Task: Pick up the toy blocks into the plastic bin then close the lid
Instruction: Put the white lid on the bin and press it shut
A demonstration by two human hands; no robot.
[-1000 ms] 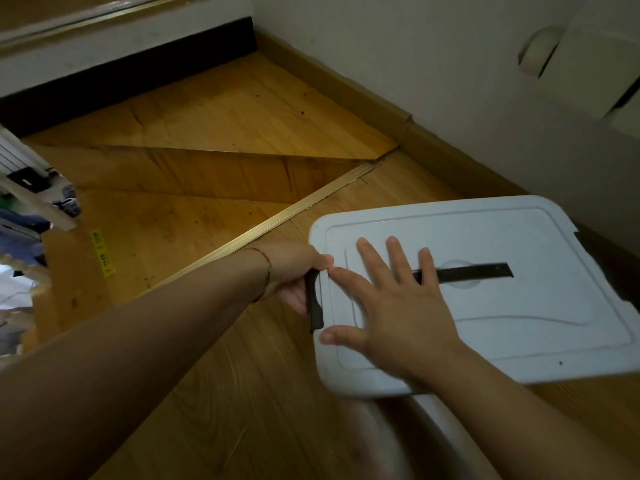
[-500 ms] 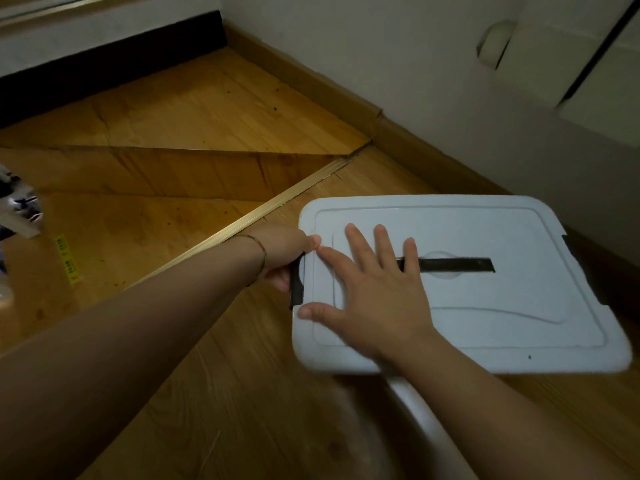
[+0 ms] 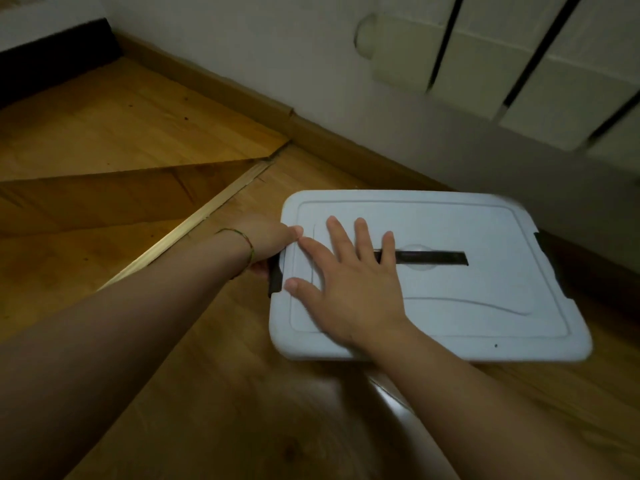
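Note:
A white plastic lid (image 3: 485, 306) with a black handle strip (image 3: 433, 258) covers the bin on the wooden floor. My right hand (image 3: 349, 282) lies flat on the lid's left part, fingers spread. My left hand (image 3: 270, 240) grips the black latch (image 3: 275, 277) at the lid's left edge, thumb on top of the lid. A second black latch (image 3: 550, 258) sits at the right edge. The bin's body and any toy blocks are hidden under the lid.
A wall with a wooden skirting board (image 3: 311, 129) runs behind the bin. A white radiator (image 3: 519, 64) hangs at the upper right. Left of the bin, a wooden step edge (image 3: 194, 223) drops to lower stairs (image 3: 104, 133).
The view has swung right and the latch under my left hand has gone from sticking out to lying closer against the lid's edge. My right hand stays flat on the lid.

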